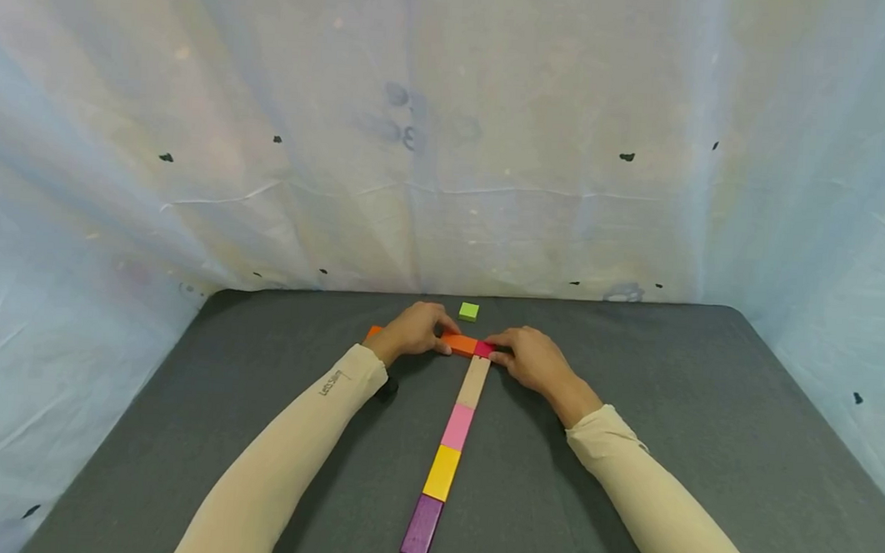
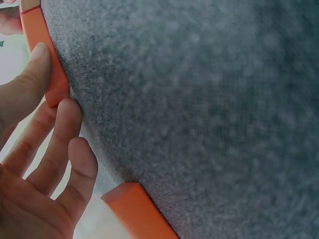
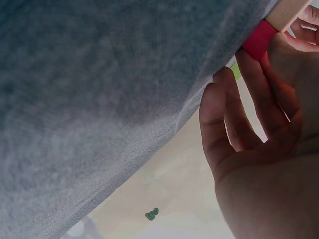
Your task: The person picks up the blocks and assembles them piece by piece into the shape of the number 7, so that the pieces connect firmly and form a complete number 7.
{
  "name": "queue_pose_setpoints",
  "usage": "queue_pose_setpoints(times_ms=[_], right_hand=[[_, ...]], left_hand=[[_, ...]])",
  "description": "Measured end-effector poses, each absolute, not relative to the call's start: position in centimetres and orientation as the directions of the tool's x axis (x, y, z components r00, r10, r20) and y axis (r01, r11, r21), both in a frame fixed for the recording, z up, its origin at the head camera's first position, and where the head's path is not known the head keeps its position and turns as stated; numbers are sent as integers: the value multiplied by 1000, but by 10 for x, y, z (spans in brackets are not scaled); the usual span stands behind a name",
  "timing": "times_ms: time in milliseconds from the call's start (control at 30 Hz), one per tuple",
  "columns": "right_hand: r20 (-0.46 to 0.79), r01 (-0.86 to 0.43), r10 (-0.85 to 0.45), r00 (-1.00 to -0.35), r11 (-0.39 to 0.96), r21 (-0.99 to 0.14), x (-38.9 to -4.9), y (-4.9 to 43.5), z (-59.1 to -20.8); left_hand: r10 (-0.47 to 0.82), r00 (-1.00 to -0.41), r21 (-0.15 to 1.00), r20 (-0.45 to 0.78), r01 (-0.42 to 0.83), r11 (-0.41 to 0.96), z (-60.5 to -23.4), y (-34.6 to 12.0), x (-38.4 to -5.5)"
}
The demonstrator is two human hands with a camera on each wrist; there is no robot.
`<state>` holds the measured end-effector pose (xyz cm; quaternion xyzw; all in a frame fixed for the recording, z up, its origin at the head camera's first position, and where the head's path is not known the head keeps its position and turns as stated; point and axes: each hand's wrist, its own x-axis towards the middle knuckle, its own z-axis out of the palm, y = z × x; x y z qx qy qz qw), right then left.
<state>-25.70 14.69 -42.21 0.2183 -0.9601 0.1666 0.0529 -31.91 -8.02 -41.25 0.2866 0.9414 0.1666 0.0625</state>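
My left hand (image 1: pixel 414 328) pinches an orange block (image 1: pixel 460 344) between thumb and fingers near its left end. The block's right end meets a small red block (image 1: pixel 484 349), which my right hand (image 1: pixel 534 361) grips with thumb and fingertips. Below these, a natural wood block (image 1: pixel 473 382), a pink block (image 1: pixel 457 428), a yellow block (image 1: pixel 442 473) and a purple block (image 1: pixel 423 528) run end to end toward me in a slanting line. Another orange block (image 2: pixel 142 211) lies beyond the left hand's little finger, mostly hidden by that hand in the head view.
A small green block (image 1: pixel 468 312) sits near the table's back edge, behind the orange and red blocks. Dark grey cloth covers the table (image 1: pixel 634 353). Pale plastic sheeting (image 1: pixel 492 187) hangs at the back and along both sides.
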Motion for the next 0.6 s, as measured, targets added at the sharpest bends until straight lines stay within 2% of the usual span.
queue_pose_setpoints(times_ms=[400,600], right_hand=[[166,-413,-379,-910,861,-298,-258,147,-424],[162,-403,-371,-914,867,-294,-257,147,-425]], left_hand=[[570,-820,358,-51,518,777,-413,-78,-322],[589,-807,429,-36,520,739,-411,-84,-323]])
